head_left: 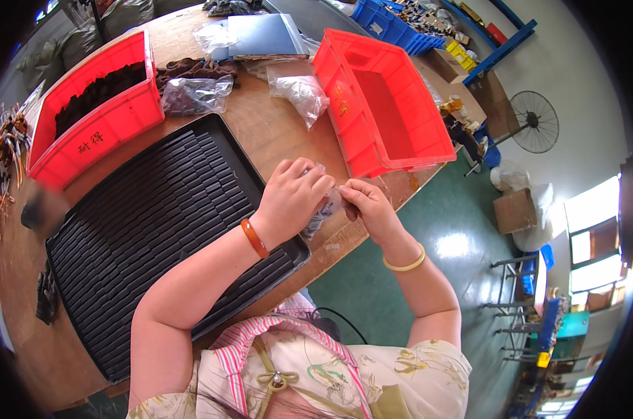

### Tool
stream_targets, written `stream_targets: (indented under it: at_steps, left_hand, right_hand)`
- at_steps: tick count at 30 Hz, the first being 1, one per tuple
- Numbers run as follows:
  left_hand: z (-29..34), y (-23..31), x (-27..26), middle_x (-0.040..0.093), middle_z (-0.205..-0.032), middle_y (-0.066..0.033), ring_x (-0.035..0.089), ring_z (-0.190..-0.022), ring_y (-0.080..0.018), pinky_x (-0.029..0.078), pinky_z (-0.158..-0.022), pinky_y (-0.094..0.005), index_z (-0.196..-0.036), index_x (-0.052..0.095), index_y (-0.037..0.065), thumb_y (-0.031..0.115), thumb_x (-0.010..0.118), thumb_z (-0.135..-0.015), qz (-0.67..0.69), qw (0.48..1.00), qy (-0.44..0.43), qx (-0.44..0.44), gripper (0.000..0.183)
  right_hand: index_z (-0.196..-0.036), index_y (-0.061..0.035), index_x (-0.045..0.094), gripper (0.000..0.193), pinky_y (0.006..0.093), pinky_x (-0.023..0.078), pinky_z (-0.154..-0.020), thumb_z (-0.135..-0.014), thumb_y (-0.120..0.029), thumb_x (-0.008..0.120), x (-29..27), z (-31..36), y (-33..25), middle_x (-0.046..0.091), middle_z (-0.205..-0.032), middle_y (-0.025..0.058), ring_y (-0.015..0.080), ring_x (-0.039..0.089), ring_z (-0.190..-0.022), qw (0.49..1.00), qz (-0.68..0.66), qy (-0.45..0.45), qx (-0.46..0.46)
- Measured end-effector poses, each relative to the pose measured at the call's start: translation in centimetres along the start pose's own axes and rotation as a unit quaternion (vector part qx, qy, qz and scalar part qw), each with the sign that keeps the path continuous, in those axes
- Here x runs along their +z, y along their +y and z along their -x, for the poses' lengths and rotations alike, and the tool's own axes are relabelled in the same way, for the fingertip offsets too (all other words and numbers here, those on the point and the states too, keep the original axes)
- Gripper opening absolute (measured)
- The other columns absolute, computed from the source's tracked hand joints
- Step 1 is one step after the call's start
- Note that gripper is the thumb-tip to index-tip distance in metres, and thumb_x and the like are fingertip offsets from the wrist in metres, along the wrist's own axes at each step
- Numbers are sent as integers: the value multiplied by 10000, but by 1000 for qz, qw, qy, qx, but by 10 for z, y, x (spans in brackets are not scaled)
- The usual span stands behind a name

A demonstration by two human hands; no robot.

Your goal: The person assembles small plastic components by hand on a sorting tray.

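Observation:
A small clear plastic bag [318,222] with dark bits in it is held between my hands, over the table's edge beside the tray's near right corner. My left hand [288,201] closes round the bag from the left, its fingers bent over the top. At the bag's right side, my right hand [370,209] pinches with thumb and forefinger at its edge; the fingertips partly hide what is gripped. Under my left forearm lies a large black tray [234,150], filled with rows of small black blocks.
Left of the tray stands a red bin [131,112] of dark pieces; another red bin [358,133] sits at the table's right edge. Clear bags [198,94] and a blue-grey folder [264,35] lie at the back. A fan [534,120] stands beyond the table.

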State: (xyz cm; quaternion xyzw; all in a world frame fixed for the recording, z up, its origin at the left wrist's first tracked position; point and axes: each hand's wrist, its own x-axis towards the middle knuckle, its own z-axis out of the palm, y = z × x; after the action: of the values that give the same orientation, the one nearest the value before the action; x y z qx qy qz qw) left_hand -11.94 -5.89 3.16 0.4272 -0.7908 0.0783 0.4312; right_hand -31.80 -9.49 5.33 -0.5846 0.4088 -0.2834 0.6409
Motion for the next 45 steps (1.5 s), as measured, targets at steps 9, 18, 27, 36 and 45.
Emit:
stream_targets:
  at_steps: [9,18,27,36,45]
  left_hand:
    - [3,-3,3,617,-930,-6,589,-954,-224,461,-841,-375,-942,615,120,145,722,-750,-50,997,47,22,221]
    - [8,-5,7,649,-978,33,610,-919,-176,482,-803,-353,-854,667,120,143,727,-740,-12,998,42,36,131]
    - [18,-2,7,581,-952,14,566,-932,-165,475,-767,-322,-856,671,107,147,660,-731,-76,989,79,97,131]
    - [17,0,6,612,-960,8,593,-920,-188,492,-764,-343,-903,693,100,132,690,-759,-69,988,73,115,148]
    - [23,-4,4,662,-956,-24,605,-996,-216,487,-868,-364,-831,556,97,138,617,-783,-18,998,5,62,88]
  right_hand:
    - [-814,-104,591,210,209,358,-573,-989,-217,566,-3,6,-1,512,-695,-41,53,469,-628,999,7,35,-13]
    - [-801,-78,581,247,210,348,-565,-1004,-218,555,4,7,4,510,-694,-42,48,440,-619,999,2,38,-33]
    - [-827,-55,591,259,235,390,-572,-990,-256,587,-8,7,8,538,-703,-18,57,483,-630,998,39,42,2]
    - [-844,21,590,324,341,450,-617,-897,-288,670,-6,-24,-16,594,-699,133,189,568,-653,926,373,-26,-55]
    - [-823,15,551,216,378,431,-600,-897,-175,621,11,-16,-9,551,-692,167,252,555,-634,916,378,54,-123]
